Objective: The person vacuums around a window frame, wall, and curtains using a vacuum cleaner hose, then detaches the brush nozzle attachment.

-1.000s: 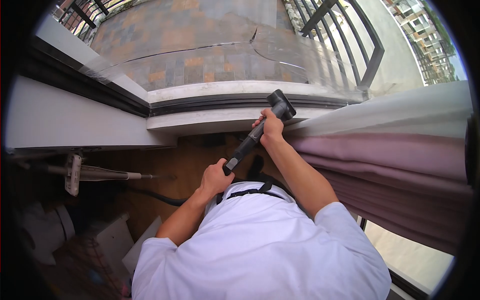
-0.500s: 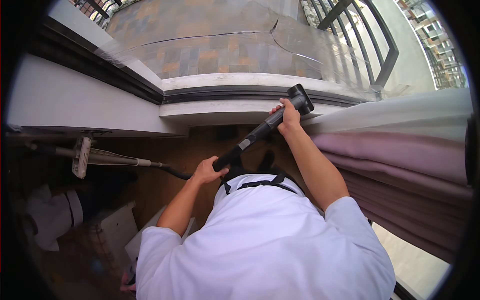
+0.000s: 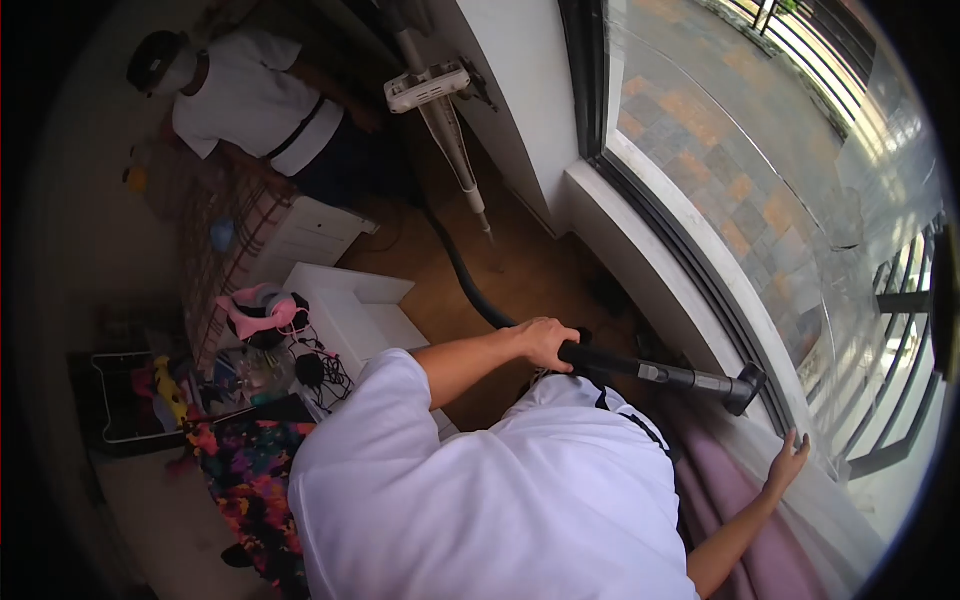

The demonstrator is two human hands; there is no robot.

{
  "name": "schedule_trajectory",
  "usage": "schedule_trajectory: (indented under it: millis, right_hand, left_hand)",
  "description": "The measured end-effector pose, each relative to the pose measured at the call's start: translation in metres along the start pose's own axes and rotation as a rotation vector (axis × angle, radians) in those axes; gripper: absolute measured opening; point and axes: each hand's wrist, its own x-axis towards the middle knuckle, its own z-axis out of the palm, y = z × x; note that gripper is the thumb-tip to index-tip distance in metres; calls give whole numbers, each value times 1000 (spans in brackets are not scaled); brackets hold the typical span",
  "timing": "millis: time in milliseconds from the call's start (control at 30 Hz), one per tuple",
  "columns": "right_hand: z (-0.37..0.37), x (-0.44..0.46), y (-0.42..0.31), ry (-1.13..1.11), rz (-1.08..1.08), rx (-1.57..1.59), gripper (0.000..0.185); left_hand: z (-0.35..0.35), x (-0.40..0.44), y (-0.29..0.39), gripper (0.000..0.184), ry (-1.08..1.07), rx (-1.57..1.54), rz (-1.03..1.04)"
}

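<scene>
- Wire frame (image 3: 98,400): dark corner, left of the white shelf unit (image 3: 350,310).
- Floral cloth (image 3: 250,480): dark, multicoloured, hanging lower left of the shelf unit.
- Co-worker (image 3: 260,110): white shirt, dark cap, leaning upper left of the shelf unit.
- Pink headphones (image 3: 265,315): just left of the shelf unit, black cables near them.
- Stick appliance (image 3: 445,130): pale, upright, upper right of the shelf unit.
- Black hose (image 3: 460,265): curves over the wooden floor, right of the shelf unit, running to the left hand.
- Left hand (image 3: 545,345): right of the shelf unit; fingers closed round the near end of the vacuum wand.
- Vacuum wand (image 3: 670,376): dark, well right of the shelf unit, slanting slightly down to the right.
- Brush head (image 3: 745,389): wand's far end, farther right of the shelf unit, at the window track (image 3: 690,255); contact hard to tell.
- Right hand (image 3: 789,464): far right and lower than the shelf unit; open, fingers spread, apart from the wand. Nearest things: brush head, sheer curtain (image 3: 830,520). Touch on curtain: cannot tell.
- Pink curtain (image 3: 785,570): lower right of the shelf unit, beside the right forearm.
</scene>
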Motion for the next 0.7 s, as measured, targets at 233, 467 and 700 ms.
schedule_trajectory:
  millis: [233, 467, 700]
  right_hand:
    - [-64, -3, 112, 259, 440, -151, 109]
    - [-113, -30, 224, 474, 576, -53, 108]
    - [-160, -76, 217, 514, 561, 461, 86]
  left_hand:
    - [31, -24, 82, 40, 19, -6, -25]
    - [76, -18, 157, 38, 7, 52, 7]
    - [97, 3, 200, 39, -14, 107, 3]
